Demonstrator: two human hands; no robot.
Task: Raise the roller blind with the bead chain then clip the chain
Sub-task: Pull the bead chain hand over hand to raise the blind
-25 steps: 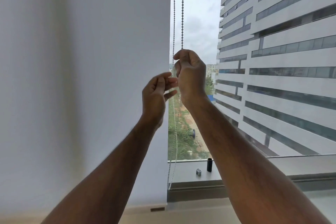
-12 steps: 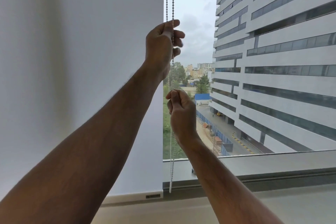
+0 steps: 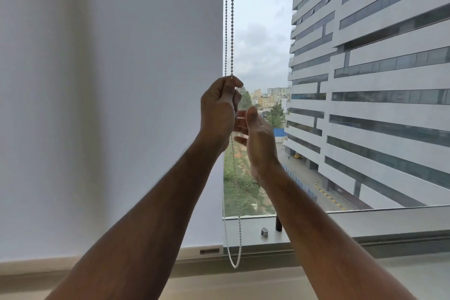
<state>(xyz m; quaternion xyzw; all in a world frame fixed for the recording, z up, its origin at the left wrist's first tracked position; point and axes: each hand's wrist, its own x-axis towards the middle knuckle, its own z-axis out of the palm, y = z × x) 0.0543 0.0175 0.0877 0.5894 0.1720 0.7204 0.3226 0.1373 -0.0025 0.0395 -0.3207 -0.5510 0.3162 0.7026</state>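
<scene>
Since half a second ago my left hand (image 3: 220, 107) has dropped from high on the bead chain (image 3: 229, 31) to mid-height, fingers closed on it, while the right hand (image 3: 258, 139) has opened, blurred, beside it. The roller blind (image 3: 109, 105) hangs almost fully down. Risk: if the left pinch slips before the right regrips, the blind may drop back.

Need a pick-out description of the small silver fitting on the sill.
Start at the roller blind and follow the bead chain down to the window sill. Right of the loop sits the silver clip, shorter and paler than the black cylinder beside it.
</scene>
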